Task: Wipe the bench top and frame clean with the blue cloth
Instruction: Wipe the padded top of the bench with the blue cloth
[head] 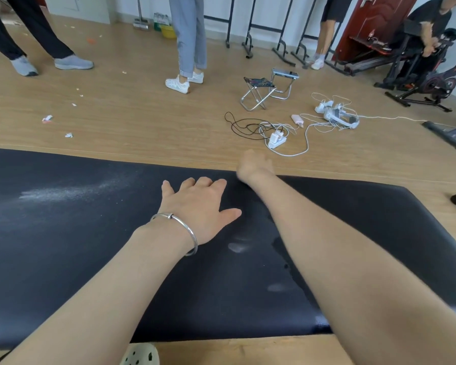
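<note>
Black bench top [63, 246], white powder [63, 193] at 9 o'clock; left hand [195, 204] splayed flat on it; right hand [253, 164] at far edge, blurred, grip unclear.

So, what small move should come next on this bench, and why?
Probably draw the right hand back from the far edge and sweep left toward the white dusty streak on the bench top, which looks unwiped. The left hand lies flat on it, steadying. No blue cloth shows; the blurred right hand may hide it.
</note>
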